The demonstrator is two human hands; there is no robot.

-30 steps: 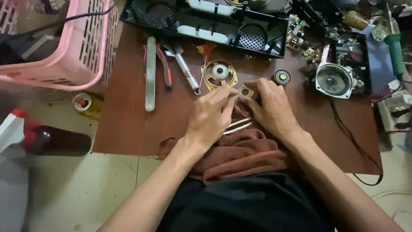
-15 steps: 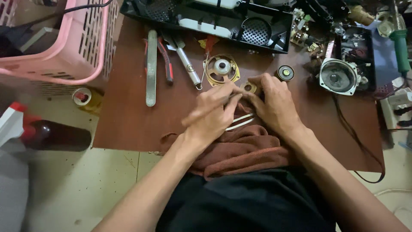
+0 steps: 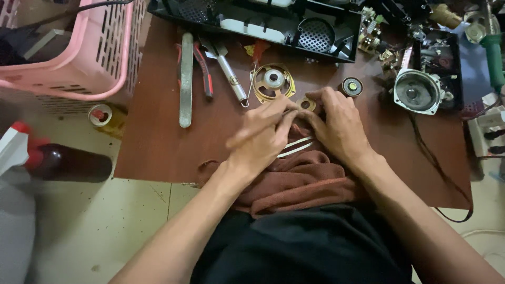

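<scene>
Pinching a small brass ring (image 3: 305,104) between both hands, a person works at a brown table (image 3: 158,147). The ring lies at twelve o'clock from the right hand (image 3: 339,129), whose fingers close around it. The left hand (image 3: 260,139) grips a thin tool, pointing toward two o'clock at the ring. A gold speaker (image 3: 272,81) sits just beyond, at eleven o'clock.

I see a small round brass-coloured ring part w/ dark centre hole (image 3: 305,104), lying flat on the brown tabletop, pinched at its edges, just right of a gold speaker frame, partly hidden by fingertips.
</scene>
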